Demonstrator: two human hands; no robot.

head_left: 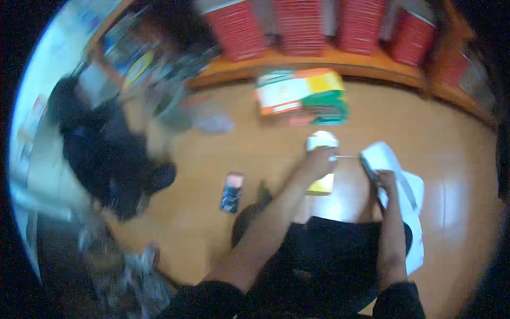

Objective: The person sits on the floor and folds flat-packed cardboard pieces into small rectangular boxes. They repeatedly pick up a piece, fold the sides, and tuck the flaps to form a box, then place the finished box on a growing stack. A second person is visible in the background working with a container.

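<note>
My left hand (320, 162) is closed above a white and yellow box (320, 186) on the floor, with something small and white at its fingertips. From there a thin white cord (348, 157) runs right to a floppy white sheet-like thing (412, 186), which spreads over the floor beside my right knee. My right hand (387, 182) is closed at the dark edge of this white thing; blur hides its exact kind. Both forearms reach forward past my dark-clothed lap.
A phone-like dark and pink object (232, 192) lies left of my knees. Ahead is a green, orange and white package (303, 97). Red ribbed containers (300, 29) stand on a wooden shelf (313, 65). At left sits a person in dark clothes (106, 143), near a clear plastic bag (211, 118).
</note>
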